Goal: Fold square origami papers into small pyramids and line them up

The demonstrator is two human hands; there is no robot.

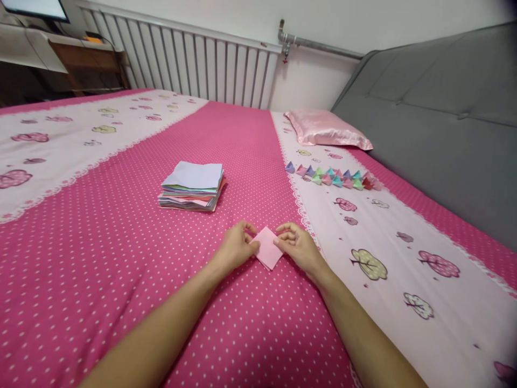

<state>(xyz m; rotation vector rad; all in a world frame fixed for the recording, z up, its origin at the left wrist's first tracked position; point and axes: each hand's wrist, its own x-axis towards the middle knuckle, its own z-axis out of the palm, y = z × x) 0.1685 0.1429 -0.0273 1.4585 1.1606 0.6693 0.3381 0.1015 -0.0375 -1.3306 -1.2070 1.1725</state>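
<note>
A small square of folded pink paper (268, 249) is held between my two hands just over the bed, one corner pointing away from me. My left hand (238, 243) pinches its left corner with the thumb on top. On the opposite corner, my right hand (298, 247) has its thumb pressed on the paper and its fingers curled behind. Loose layers show along the lower left edge. Beyond my left hand lies a stack of coloured paper sheets (193, 177), with a pale lilac sheet uppermost. Several small folded paper pieces (337, 180) in mixed colours stand in rows at the right.
The bed has a pink dotted bedspread (242, 134) with white printed bands. A pink satin pillow (327, 129) lies by the grey padded headboard (436, 108). Behind the bed are a white radiator (194, 56) and a desk (86, 62) with a monitor (36, 9).
</note>
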